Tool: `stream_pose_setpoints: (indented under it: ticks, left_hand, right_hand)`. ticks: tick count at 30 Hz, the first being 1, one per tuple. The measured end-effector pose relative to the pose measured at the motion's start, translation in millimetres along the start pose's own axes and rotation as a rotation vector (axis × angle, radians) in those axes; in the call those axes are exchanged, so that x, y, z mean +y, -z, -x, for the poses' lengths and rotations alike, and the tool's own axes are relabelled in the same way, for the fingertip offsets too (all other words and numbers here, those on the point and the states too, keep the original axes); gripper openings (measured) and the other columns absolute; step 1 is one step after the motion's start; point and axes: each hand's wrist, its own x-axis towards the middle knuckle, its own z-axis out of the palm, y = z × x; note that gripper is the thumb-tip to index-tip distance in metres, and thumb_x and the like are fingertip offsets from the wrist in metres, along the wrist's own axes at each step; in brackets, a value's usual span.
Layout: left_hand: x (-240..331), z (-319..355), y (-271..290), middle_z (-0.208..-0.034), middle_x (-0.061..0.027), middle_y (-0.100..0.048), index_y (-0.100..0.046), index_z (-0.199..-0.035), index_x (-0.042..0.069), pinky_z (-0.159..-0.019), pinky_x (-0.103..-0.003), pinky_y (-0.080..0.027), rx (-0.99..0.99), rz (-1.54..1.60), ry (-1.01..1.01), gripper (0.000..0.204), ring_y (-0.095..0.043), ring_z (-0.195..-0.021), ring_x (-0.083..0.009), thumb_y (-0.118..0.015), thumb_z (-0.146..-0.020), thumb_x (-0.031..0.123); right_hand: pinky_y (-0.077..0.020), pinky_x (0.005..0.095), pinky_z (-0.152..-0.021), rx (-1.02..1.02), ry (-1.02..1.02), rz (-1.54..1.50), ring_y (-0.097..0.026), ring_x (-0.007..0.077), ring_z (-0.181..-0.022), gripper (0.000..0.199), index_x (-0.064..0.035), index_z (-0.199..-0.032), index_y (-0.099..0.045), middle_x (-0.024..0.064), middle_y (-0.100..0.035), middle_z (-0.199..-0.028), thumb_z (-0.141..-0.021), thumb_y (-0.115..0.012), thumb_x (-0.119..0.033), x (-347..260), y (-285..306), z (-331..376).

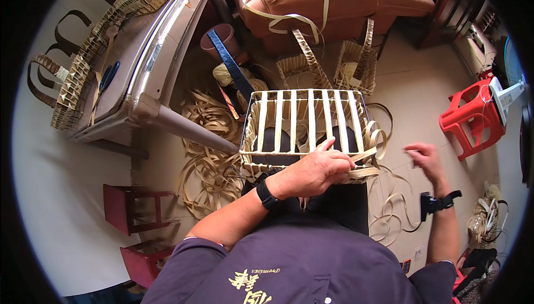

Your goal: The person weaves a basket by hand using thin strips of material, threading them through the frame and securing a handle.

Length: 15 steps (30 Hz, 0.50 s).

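1. Two bare hands are at work, each with one black band at the wrist. The left hand is partly closed at the basket's near right corner, index finger lying toward the slats, the other fingers bent over the rim and the strips there. The right hand is raised well apart to the right, fingers curled and blurred; whether it pinches anything, I cannot tell.
2. One basket sits on the person's lap, boxy and rectangular, made of pale, flat, slightly glossy strips. About seven slats run parallel across its upward face, with open gaps showing dark trousers. Its sides are woven, and loose ends curl out at the right corner.
3. Many strips, too tangled to count, lie heaped in smooth tan loops on the floor left of the basket; a few more curl to the right.
4. Two dark red stools lie to the left; one bright red stool stands at the right.
5. Beyond the basket are two small baskets, woven, each with a tall arched handle, and one round bucket.
6. On the left, one smooth brown table bears one pair of scissors with dark blue handles.
7. Farthest off is one orange-brown sofa, padded and smooth, with pale strips draped over it.
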Motion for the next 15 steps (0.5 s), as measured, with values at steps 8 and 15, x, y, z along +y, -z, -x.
stream_pose_setpoints:
  ticks: [8,15]
  left_hand:
    - [-6.8,2.9,1.5,-0.115,-0.0021,-0.072,-0.071,-0.120,0.007,-0.127,-0.065,-0.022,0.018,0.045,0.049,0.024,-0.071,-0.107,-0.0230,-0.066,-0.096,0.002]
    - [-4.0,-0.6,0.5,-0.114,-0.0027,-0.072,-0.069,-0.122,0.007,-0.127,-0.064,-0.022,0.009,0.053,0.016,0.027,-0.071,-0.104,-0.0238,-0.066,-0.096,0.001]
  right_hand:
    - [-0.0484,0.0222,-0.056,-0.522,0.070,-0.294,-0.063,0.0086,-0.066,0.020,0.0025,-0.111,-0.078,0.0027,-0.071,-0.095,-0.090,-0.077,0.000,-45.5,-82.4,-36.2]
    - [-0.0480,0.0210,-0.047,-0.175,0.015,-0.415,-0.072,0.0149,-0.062,0.005,-0.0016,-0.099,-0.075,0.0094,-0.074,-0.112,-0.096,-0.074,-0.005,20.0,-35.8,-16.7]
